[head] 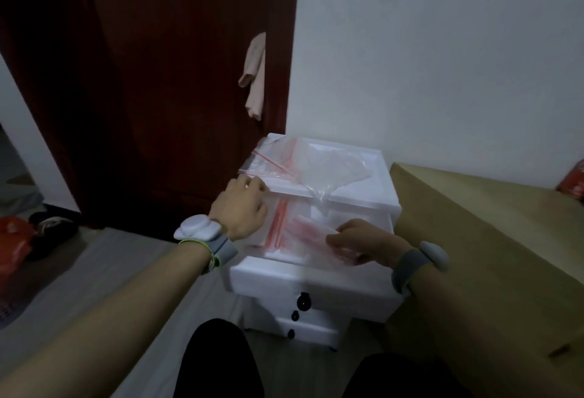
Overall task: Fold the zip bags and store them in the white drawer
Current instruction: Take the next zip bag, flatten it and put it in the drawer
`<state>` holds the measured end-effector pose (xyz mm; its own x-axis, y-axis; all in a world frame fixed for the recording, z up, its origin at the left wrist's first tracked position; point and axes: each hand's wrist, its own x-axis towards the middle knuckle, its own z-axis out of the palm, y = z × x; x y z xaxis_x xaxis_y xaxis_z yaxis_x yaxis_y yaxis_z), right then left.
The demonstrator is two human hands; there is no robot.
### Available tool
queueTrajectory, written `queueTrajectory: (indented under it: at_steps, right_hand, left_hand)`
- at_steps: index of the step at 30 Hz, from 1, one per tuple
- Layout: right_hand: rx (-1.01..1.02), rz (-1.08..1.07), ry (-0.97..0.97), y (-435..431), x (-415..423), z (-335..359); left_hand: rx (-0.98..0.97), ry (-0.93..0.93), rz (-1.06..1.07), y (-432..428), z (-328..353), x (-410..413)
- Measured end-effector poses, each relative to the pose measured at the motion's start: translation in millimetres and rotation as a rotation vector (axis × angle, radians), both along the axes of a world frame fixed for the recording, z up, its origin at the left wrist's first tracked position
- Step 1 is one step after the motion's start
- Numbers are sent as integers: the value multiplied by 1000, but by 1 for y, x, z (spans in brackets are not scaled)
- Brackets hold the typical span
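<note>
Right hand [363,243] pinching folded zip bag [311,233] over open white drawer [268,271], left hand [240,208] at loose bags [319,163] (grip unclear)

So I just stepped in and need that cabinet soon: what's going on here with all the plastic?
A person sits facing a white drawer unit whose top drawer is pulled open. Their right hand pinches a folded zip bag over the open drawer, where other bags with red strips already lie. Their left hand rests at the unit's top edge beside loose zip bags lying unfolded on top; whether it grips one is unclear.
</note>
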<state>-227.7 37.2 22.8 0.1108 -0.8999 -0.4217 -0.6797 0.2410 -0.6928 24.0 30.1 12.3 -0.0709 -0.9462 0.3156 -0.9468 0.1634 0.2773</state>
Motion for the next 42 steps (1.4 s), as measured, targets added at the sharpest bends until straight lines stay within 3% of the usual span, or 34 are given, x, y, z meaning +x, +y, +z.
queueTrajectory:
  at_steps: [2,7,14,19,22,30,33,36,42]
  right_hand:
    - [-4,-127,40,-10,5,-6]
    - [88,-462,-90,-37,19,-21]
    - [112,-441,-275,-42,32,-39]
    - [40,-394,-246,-47,38,-48]
    - [13,-314,-154,-51,43,-47]
    - [-148,-221,450,-51,48,-44]
    - [-288,-42,512,-53,43,-44]
    - [-261,119,551,-52,43,-42]
    - [-225,164,538,-49,38,-34]
  left_hand:
    - [-105,-111,22,-5,-8,6]
    - [-29,-219,-5,-9,-17,7]
    - [-56,-297,17,-14,-17,-2]
    - [-33,-310,23,-16,-12,-6]
    - [-19,-333,15,-15,-8,-5]
    - [5,-362,39,-15,-4,-10]
    - [5,-372,45,-15,-4,-12]
    - [7,-381,52,-15,-4,-13]
    - [29,-385,68,-14,-1,-15]
